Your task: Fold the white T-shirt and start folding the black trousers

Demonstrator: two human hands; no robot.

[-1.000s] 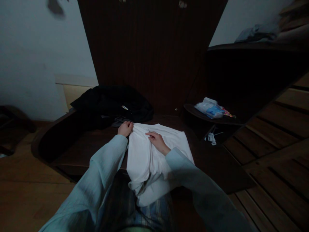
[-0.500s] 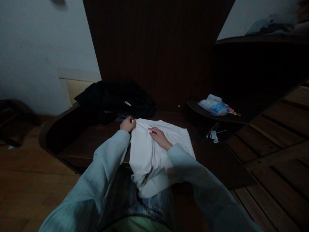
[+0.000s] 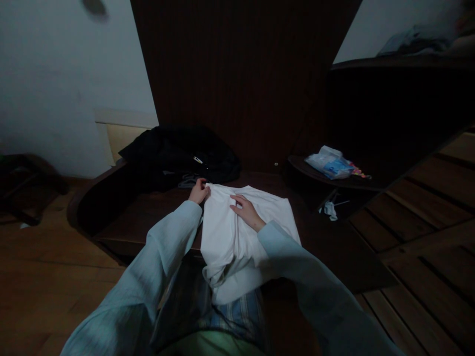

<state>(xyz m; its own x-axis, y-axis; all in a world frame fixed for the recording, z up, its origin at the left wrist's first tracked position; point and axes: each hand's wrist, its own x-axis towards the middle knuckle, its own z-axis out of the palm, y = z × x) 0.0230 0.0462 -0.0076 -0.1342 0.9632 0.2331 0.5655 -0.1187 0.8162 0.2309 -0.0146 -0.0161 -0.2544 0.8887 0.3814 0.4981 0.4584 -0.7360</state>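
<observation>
A white cloth garment point(image 3: 218, 232) lies folded and creased over the front of a dark wooden bench, its lower end hanging onto my lap. At its far left corner my left hand point(image 3: 199, 191) pinches the fabric edge between thumb and fingers. My right hand point(image 3: 247, 212) rests on top of the garment near its middle, fingers stretched out and thumb a little apart. Which kind of garment it is, I cannot tell.
Black clothing point(image 3: 178, 153) is heaped at the back left of the bench point(image 3: 122, 217). On the right, a small shelf point(image 3: 308, 168) carries a plastic packet point(image 3: 330, 162), with crumpled white paper point(image 3: 329, 211) below it. A slatted wooden surface point(image 3: 426, 212) stretches along the right.
The view has shifted slightly. My left hand's fingers have loosened a little at the garment's corner; my right hand stays in place on the fabric.
</observation>
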